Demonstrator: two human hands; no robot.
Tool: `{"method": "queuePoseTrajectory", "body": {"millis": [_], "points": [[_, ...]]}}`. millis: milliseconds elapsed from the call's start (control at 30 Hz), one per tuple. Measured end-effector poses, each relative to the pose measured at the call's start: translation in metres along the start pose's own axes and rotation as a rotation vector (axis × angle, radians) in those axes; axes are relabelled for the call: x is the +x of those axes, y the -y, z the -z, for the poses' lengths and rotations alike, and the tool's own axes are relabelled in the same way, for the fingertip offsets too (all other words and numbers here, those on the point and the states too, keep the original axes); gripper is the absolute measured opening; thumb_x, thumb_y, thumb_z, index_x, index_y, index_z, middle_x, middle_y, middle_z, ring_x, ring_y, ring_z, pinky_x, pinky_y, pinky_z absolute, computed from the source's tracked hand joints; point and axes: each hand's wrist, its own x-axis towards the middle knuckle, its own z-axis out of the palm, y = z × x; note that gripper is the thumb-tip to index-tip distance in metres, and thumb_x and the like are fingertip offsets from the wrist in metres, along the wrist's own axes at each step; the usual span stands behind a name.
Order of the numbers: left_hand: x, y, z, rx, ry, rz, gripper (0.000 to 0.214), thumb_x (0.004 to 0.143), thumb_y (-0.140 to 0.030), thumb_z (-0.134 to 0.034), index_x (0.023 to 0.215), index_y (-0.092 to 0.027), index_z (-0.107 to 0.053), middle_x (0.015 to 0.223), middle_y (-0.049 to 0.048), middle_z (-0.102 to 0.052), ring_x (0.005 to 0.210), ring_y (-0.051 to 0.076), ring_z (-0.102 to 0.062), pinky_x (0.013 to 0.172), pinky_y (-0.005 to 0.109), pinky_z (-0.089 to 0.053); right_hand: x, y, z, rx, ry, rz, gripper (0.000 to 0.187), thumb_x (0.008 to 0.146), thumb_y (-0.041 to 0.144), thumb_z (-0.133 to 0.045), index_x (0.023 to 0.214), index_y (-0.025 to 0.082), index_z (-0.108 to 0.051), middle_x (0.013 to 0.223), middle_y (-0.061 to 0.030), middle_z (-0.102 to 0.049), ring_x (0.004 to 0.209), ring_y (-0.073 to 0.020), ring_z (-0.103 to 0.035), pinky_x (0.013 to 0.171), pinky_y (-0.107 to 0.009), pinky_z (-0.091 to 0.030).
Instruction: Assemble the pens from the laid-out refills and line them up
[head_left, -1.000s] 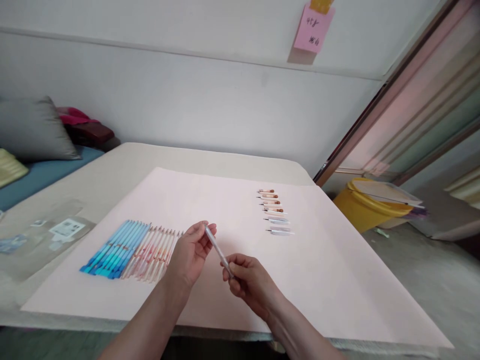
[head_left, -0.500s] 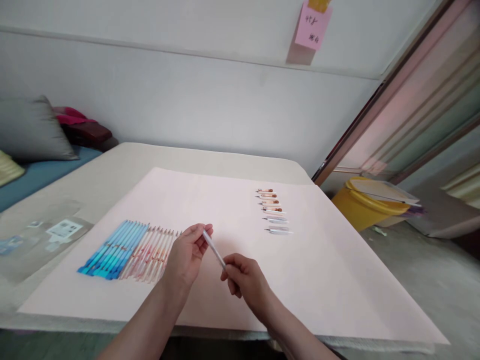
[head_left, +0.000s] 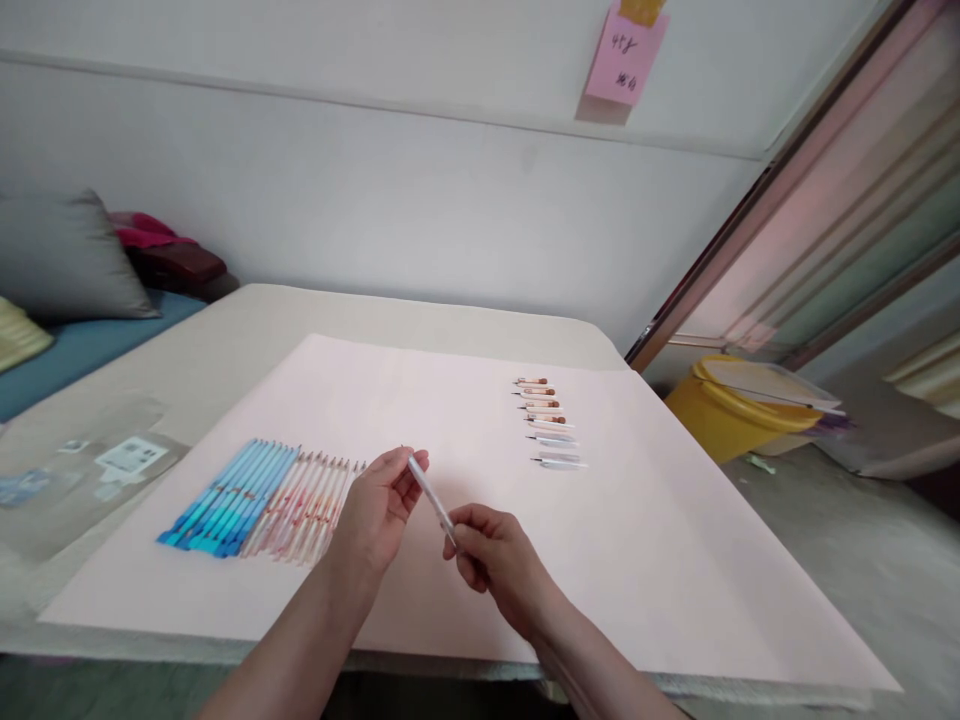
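Observation:
A slim whitish pen (head_left: 431,495) slants between my two hands above the pink sheet (head_left: 652,570). Its upper end is pinched in the fingers of my left hand (head_left: 382,505). The fingers of my right hand (head_left: 491,555) are closed round its lower end. To the left lie a row of blue pens (head_left: 232,495) and, beside it, a row of white pens with reddish patterns (head_left: 300,505), partly hidden by my left hand. Farther right, several pens with their caps off (head_left: 551,463) form a column, the far ones with brown-topped caps (head_left: 551,392).
Clear plastic packaging (head_left: 82,480) lies on the table's left side. A grey cushion (head_left: 67,255) rests on a blue seat beyond it. The wall stands behind the table, with a pink note (head_left: 622,60) on it. A yellow bin (head_left: 720,410) stands on the floor at right.
Hardly anything differs. Both hands still grip the pen in the same pose, and the whole view has shifted very slightly.

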Motion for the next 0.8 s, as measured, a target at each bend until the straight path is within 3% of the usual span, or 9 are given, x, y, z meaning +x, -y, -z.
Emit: {"method": "queuePoseTrajectory", "body": {"millis": [100,167,367,500,700,800], "points": [[0.0002,-0.0001,0.0000,0.037,0.009,-0.035,0.002,0.075,-0.011,-0.062,0.076,-0.012,-0.062,0.085,0.0096,-0.067,0.082,0.016,-0.065,0.070,0.023,-0.054,-0.0007,0.0010,-0.0028,-0.266,-0.126,0.108,0.009,0.076,0.019,-0.051,0.071,0.015,-0.057,0.060,0.0023,-0.055,0.042,-0.0052,-0.041,0.042,-0.020,-0.028],[-0.0002,-0.0008,-0.0006,0.046,0.030,-0.053,0.003,0.076,-0.010,-0.060,0.075,-0.012,-0.062,0.084,0.0097,-0.067,0.081,0.015,-0.065,0.071,0.023,-0.054,-0.0013,0.0009,-0.0024,-0.265,-0.106,0.099,0.009,0.076,0.019,-0.050,0.071,0.015,-0.057,0.060,0.0024,-0.055,0.042,-0.0052,-0.041,0.042,-0.020,-0.028],[-0.0006,-0.0026,-0.0020,0.036,0.048,-0.027,0.007,0.077,-0.007,-0.057,0.072,-0.011,-0.060,0.083,0.0094,-0.067,0.077,0.013,-0.065,0.070,0.021,-0.053,-0.0014,-0.0040,0.0030,0.249,0.123,-0.110,0.014,0.075,0.024,-0.059,0.082,0.013,-0.056,0.066,-0.0020,-0.059,0.039,-0.0031,-0.037,0.039,-0.020,-0.015],[-0.0001,-0.0024,-0.0017,0.023,0.058,-0.016,0.008,0.077,-0.007,-0.057,0.071,-0.011,-0.060,0.082,0.0092,-0.067,0.076,0.012,-0.064,0.069,0.020,-0.052,-0.0001,-0.0085,0.0045,0.419,0.185,-0.183,0.020,0.073,0.026,-0.065,0.085,0.012,-0.057,0.065,-0.0014,-0.057,0.038,-0.0010,-0.032,0.040,-0.020,-0.013],[0.0003,0.0012,0.0010,0.023,0.005,-0.014,0.003,0.075,-0.008,-0.061,0.076,-0.011,-0.062,0.085,0.0103,-0.066,0.078,0.015,-0.065,0.068,0.022,-0.053,0.0011,-0.0063,0.0000,0.150,0.150,-0.135,0.019,0.074,0.030,-0.061,0.082,0.014,-0.054,0.068,-0.0025,-0.062,0.039,-0.0055,-0.046,0.036,-0.020,-0.018],[0.0002,0.0042,0.0030,0.039,0.000,-0.009,0.004,0.074,-0.010,-0.062,0.078,-0.010,-0.063,0.084,0.0109,-0.066,0.077,0.015,-0.064,0.067,0.023,-0.052,0.0012,-0.0042,-0.0035,0.009,0.140,-0.116,0.014,0.074,0.027,-0.058,0.076,0.015,-0.052,0.066,-0.0017,-0.063,0.035,-0.0041,-0.040,0.036,-0.020,-0.017]]}}
